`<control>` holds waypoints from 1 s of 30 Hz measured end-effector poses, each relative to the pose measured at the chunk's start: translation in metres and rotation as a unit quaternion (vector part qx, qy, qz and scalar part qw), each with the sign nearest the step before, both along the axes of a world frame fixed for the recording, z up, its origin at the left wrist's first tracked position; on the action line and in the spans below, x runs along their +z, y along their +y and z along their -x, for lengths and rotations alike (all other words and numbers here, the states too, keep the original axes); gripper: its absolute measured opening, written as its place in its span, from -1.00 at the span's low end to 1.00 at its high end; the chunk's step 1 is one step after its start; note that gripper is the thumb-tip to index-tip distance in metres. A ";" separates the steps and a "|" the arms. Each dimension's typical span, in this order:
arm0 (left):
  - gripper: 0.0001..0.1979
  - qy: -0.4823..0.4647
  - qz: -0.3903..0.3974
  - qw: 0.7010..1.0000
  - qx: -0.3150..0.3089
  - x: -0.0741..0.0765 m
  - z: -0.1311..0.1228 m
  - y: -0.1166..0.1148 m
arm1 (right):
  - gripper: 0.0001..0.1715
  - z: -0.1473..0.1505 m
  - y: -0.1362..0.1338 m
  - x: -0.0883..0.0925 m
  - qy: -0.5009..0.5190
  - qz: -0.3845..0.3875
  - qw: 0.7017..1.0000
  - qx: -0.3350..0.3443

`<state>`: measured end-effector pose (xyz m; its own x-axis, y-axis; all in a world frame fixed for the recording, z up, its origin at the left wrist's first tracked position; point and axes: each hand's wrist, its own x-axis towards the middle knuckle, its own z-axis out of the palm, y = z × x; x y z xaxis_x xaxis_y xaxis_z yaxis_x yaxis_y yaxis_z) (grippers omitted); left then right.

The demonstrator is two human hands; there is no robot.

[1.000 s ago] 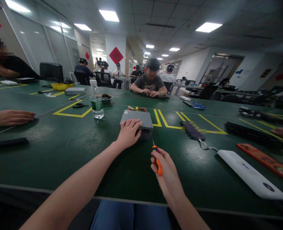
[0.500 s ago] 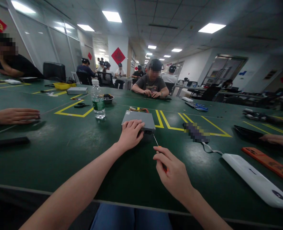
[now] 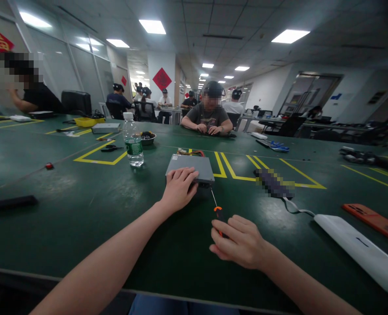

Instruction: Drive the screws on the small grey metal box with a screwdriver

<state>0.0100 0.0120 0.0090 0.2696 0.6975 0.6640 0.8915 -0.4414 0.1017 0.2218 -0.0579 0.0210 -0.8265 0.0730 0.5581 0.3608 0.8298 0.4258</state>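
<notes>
A grey metal power supply unit point(image 3: 203, 168) lies on the green table, its coloured cables bunched at the far side. My left hand point(image 3: 180, 188) holds it down, with fingers across the top and the thumb at the near edge. Below its near right corner, my right hand point(image 3: 239, 243) is closed round the handle of a screwdriver point(image 3: 218, 211) with a black and orange grip. The thin shaft points up to that corner, and its tip meets the near face by the corner; the exact contact is too small to see.
Left of the unit stands a water bottle point(image 3: 134, 146), with a metal bowl point(image 3: 148, 138) behind it. On the right lie a white power bank point(image 3: 354, 249) with a cable, and an orange phone case point(image 3: 374, 221). A person point(image 3: 208, 116) sits opposite.
My right hand has slid back down the screwdriver handle, baring its orange collar; my left hand stays on the unit. Other people's hands at the left and right have left the view.
</notes>
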 end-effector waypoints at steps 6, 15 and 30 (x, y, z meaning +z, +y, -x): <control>-0.69 0.000 -0.004 1.000 -0.005 0.000 0.000 0.001 | -0.57 0.003 -0.004 -0.011 0.067 0.101 0.993 0.008; -0.69 -0.006 -0.014 1.000 -0.012 -0.002 -0.001 0.004 | -0.72 0.005 0.000 -0.014 0.092 0.069 0.992 0.047; -0.70 -0.004 -0.011 1.000 -0.015 -0.001 0.000 0.004 | -0.76 0.003 0.001 -0.016 0.069 0.054 0.995 0.044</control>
